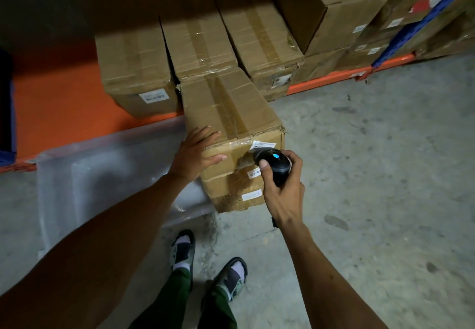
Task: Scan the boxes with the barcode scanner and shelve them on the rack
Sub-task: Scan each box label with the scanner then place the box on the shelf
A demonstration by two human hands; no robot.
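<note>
Orange steel runs along the left: the rack (59, 102) deck has bare room beside the shelved boxes (138, 71), and I read that gap as the likeliest slot for what I'm scanning, though I can't be sure. Below it a clear plastic sheet (102, 174) lies draped on the floor, right against the stack; if I step left to shelve, it could slide underfoot, since I'm wearing open sandals (183, 251).

Moving right, my left hand (196, 152) rests flat on the near left corner of the top box (231, 112), fingers straight and spread, steadying rather than gripping. That box sits on top of a stack of boxes on the concrete floor (372, 148), just in front of the rack. With only a palm on it, a careless push could skew it off the boxes underneath.

Further right, my right hand (281, 187) is curled round the barcode scanner (273, 165), thumb on its side, nose almost touching the front face near the white label (263, 145). Two more labels sit directly below on the lower boxes. At this range and angle the scanner could read the wrong one or nothing at all, and the glossy tape by the label may glare. The label is also wrinkled at the box's edge.
</note>
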